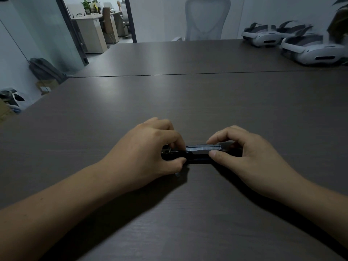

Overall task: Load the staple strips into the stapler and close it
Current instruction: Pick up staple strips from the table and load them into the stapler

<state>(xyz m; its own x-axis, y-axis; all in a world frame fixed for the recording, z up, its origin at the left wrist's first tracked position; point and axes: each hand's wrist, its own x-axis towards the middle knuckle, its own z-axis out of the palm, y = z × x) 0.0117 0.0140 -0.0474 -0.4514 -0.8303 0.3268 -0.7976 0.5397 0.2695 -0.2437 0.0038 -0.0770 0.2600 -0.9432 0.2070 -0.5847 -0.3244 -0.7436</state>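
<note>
A black stapler [195,157] lies lengthwise on the dark wooden table [188,95], close to me. Its metal magazine faces up, and a silver staple strip [202,147] shows in the channel. My left hand [150,149] grips the stapler's left end, thumb in front and fingers on top. My right hand [244,153] pinches the right part of the magazine between thumb and forefinger, at the strip's end. Both ends of the stapler are hidden under my fingers. A small pale object [177,174] peeks out below my left thumb.
Two white headsets [261,35] [312,48] sit at the far right of the table. A white office chair [207,17] stands behind the far edge. A seam [188,74] crosses the tabletop. A grey backpack [45,70] leans on the glass wall at left.
</note>
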